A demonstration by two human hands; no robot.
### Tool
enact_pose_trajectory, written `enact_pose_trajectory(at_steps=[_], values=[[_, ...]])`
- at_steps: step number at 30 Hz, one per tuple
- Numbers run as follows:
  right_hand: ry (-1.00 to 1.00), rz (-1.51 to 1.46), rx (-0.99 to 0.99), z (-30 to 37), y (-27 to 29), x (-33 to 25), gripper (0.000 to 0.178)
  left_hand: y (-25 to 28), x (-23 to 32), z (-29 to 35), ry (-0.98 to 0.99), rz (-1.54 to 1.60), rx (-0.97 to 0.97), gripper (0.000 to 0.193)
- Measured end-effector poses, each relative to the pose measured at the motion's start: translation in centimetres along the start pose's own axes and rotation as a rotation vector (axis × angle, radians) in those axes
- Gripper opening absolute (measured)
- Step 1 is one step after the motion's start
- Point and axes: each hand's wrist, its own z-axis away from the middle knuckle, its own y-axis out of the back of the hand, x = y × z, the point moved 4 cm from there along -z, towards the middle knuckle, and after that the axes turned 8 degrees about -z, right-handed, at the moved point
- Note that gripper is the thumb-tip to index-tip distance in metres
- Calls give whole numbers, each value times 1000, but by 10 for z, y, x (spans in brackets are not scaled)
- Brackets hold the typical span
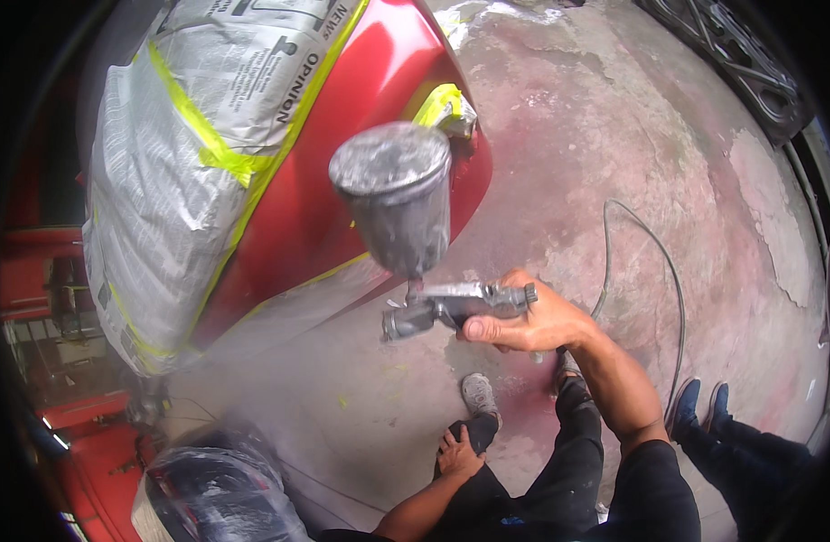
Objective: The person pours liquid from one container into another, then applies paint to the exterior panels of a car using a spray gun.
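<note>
My right hand [546,318] is wrapped round the handle of a paint spray gun [451,303], held up at the middle of the view. A grey, paint-smeared cup [395,199] with a lid sits on top of the gun. The gun's nozzle points left toward a glossy red car body panel [342,135], with a gap between them. Pale mist hangs low at the left. My left hand [458,454] lies on my bent knee, fingers spread, holding nothing.
Newspaper and plastic sheeting [162,208], edged with yellow tape [218,154], cover the car's left part. A dark hose [672,262] loops across the stained concrete floor [559,135]. Another person's blue shoes [690,400] stand at right. A plastic-wrapped object [220,492] is lower left.
</note>
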Motion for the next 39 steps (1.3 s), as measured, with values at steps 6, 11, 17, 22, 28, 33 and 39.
enact_pose_trajectory(at_steps=[6, 11, 17, 22, 28, 33, 39], values=[[421, -207, 570, -5, 74, 20, 35, 13, -39, -41, -113, 399, 340, 99], [608, -153, 1005, -31, 127, 59, 29, 0, -51, -43, -234, 325, 623, 82], [805, -447, 840, -38, 125, 71, 50, 8, -20, -87, -175, 351, 785, 76], [643, -551, 966, -77, 152, 150, 50, 2, -5, -120, -193, 339, 879, 76], [467, -555, 1078, -102, 154, 268, 49, 6, 2, -149, -252, 253, 922, 77], [455, -418, 1159, -87, 150, 255, 47, 19, 3, -186, -326, 235, 1064, 74], [671, -151, 1223, -56, 107, 145, 56, 32, -10, -207, -328, 290, 1098, 70]])
